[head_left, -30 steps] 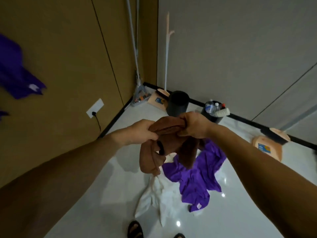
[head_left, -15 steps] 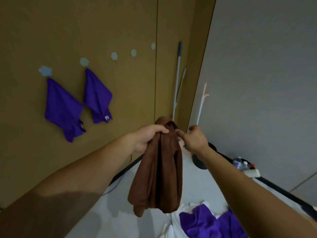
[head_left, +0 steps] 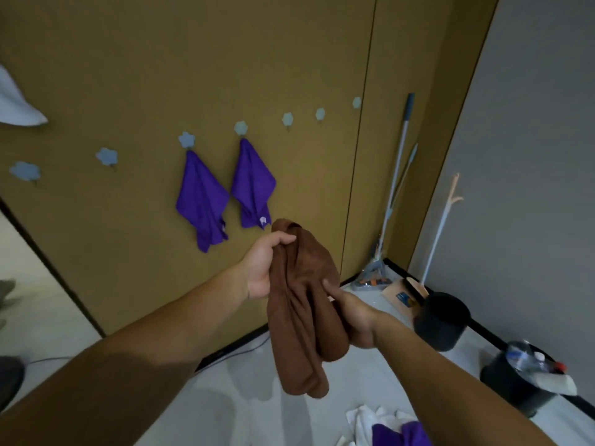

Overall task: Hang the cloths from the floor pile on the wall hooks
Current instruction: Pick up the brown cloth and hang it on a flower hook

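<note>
Two-handed hold: gripping top of brown cloth [head_left: 302, 317] with left hand [head_left: 262, 268], pinching lower fold with right hand [head_left: 351, 313]. Just raised from near floor pile [head_left: 363, 416] toward far wall [head_left: 193, 59]; next, likely onto free hook [head_left: 287, 119] right of purple cloths [head_left: 201, 197].

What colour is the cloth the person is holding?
Plain brown, with no pattern. The cloth shows best in the head view, the only view here.

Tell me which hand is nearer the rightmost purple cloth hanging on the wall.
Left. The left hand grips the top of the soft brown cloth just below the bottom tip of that purple cloth; the right hand holds the brown cloth lower down and farther right.
</note>
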Demonstrator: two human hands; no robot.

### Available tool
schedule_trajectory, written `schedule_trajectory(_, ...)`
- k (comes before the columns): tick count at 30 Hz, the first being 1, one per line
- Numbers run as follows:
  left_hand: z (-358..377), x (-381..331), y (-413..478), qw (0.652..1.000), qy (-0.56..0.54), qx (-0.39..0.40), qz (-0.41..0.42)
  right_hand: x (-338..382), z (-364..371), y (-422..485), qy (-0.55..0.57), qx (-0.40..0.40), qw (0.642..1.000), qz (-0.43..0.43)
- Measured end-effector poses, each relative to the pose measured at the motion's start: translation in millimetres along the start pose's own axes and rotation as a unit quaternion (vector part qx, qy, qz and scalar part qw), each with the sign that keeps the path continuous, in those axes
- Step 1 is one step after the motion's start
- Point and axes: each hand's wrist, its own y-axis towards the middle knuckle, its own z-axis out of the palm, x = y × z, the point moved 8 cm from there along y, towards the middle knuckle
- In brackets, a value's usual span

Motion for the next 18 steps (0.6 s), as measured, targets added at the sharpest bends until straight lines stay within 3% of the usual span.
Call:
schedule_trajectory(4, -13, -22, -15, 0.999, -0.018, -0.009, 0.039, 10, 37, 7, 0.067, 0.024, 0.997, -0.015)
schedule_trajectory(6, -26, -30, -20, 0.999, -0.01, -0.02, 0.039, 17, 55, 12, 0.152, 0.044, 0.987, -0.027)
schedule_trajectory(10, -75, -39, -32, 0.99, 0.073, -0.122, -0.004, 42, 77, 25, 0.22, 0.022, 0.973, -0.059)
schedule_trajectory(14, -153, -75, -62, 0.918, 0.28, -0.28, 0.031, 59, 83, 35, 0.08, -0.08, 0.993, -0.017)
schedule_trajectory(18, -222, -104, -92, 0.845, 0.382, -0.37, 0.059, 82, 90, 39, -0.003, -0.131, 0.991, -0.019)
